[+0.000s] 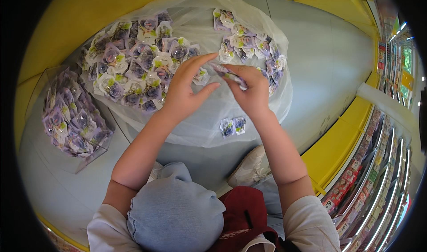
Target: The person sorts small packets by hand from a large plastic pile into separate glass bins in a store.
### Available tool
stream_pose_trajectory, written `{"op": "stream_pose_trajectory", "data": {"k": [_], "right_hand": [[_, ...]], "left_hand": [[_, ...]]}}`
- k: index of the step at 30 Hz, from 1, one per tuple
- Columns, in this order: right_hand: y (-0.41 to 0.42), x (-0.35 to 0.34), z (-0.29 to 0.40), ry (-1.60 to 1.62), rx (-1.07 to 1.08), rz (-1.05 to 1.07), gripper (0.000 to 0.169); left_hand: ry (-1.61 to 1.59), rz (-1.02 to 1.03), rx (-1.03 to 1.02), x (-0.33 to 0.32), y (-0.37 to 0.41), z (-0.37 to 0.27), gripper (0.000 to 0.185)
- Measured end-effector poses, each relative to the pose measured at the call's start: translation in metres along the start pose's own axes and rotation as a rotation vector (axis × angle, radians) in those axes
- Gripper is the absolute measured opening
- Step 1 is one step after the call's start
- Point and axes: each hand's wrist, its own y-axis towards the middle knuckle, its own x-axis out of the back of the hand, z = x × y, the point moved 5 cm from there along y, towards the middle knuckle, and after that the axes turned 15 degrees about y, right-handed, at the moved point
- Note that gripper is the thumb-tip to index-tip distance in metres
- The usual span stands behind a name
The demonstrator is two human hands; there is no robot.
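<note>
My right hand pinches a small purple and white plastic snack packet between thumb and fingers. Facing it, my left hand has its thumb and fingers apart with nothing between them. Both hands are above a large translucent plastic bag spread on the floor. On the bag's left part lies a big heap of similar packets, partly hidden by my left hand. A looser, curved group of packets lies at its upper right. Two packets lie side by side near the bag's lower edge.
A clear plastic bin full of like packets stands on the grey floor at left. Yellow panels rise behind the bag. Shelves of packaged goods with a yellow base run along the right. My shoe is just below the bag.
</note>
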Motion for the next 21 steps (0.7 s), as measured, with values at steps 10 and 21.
{"op": "stream_pose_trajectory", "data": {"k": [10, 21], "right_hand": [[-0.023, -0.006, 0.025, 0.427, -0.322, -0.008, 0.026], [-0.031, -0.039, 0.010, 1.566, -0.973, 0.177, 0.028]], "left_hand": [[-0.818, 0.304, 0.296, -0.023, -0.022, 0.022, 0.030], [-0.908, 0.128, 0.395, 0.009, -0.033, 0.007, 0.022]]}}
